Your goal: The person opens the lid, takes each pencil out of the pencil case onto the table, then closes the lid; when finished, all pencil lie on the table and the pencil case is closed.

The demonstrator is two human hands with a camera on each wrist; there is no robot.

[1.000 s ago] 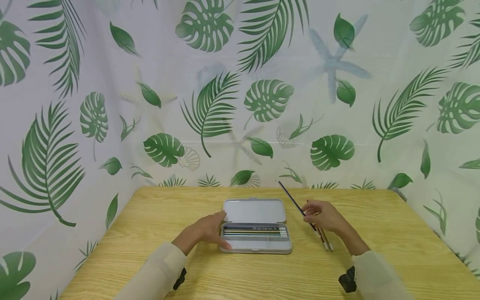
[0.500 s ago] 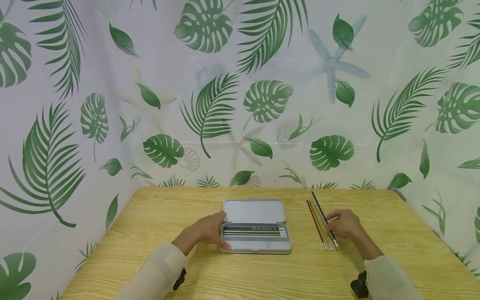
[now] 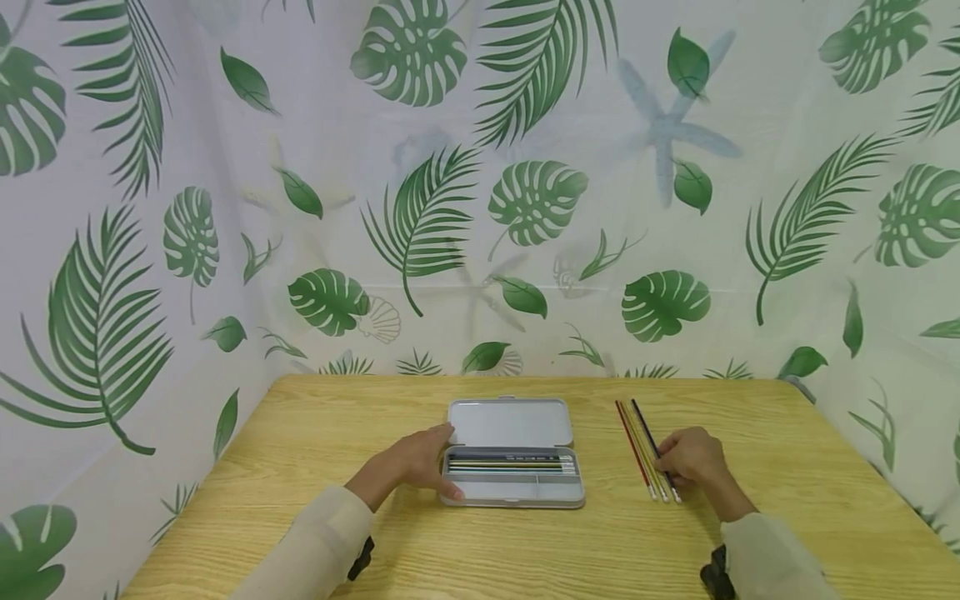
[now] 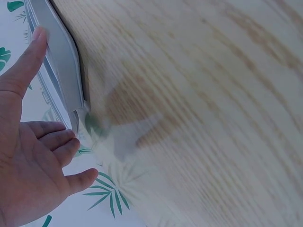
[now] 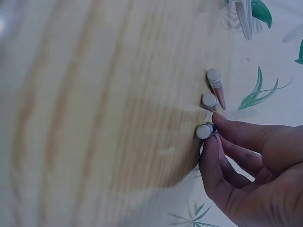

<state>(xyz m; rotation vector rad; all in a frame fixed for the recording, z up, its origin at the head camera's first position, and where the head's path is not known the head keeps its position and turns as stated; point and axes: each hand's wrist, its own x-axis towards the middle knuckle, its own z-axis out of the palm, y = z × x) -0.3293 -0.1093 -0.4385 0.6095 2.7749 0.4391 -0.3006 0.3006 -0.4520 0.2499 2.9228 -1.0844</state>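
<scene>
A grey pencil case [image 3: 510, 422] lies opened on the table, its lid tipped back. Several pencils [image 3: 502, 465] fill its rear compartment. At the case's left end rests my left hand [image 3: 411, 460], thumb stretched to the front corner and fingertips by the hinge; the left wrist view shows the thumb straight along the case's side. To the right, my right hand [image 3: 692, 457] pinches a dark blue pencil [image 3: 643, 422] near its eraser end, between thumb and index finger. Beside it lie a yellow pencil [image 3: 642, 439] and a red pencil [image 3: 633, 443], nearly parallel, erasers toward me.
The front compartment [image 3: 487, 488] of the case has a small divider toward its right. A wooden table [image 3: 517, 550] carries everything. Behind it and at the sides hangs a leaf-print cloth [image 3: 450, 333].
My right hand has carried the dark blue pencil rightward and down, from slanting across the others to alongside the yellow one. My left hand and the case have stayed put.
</scene>
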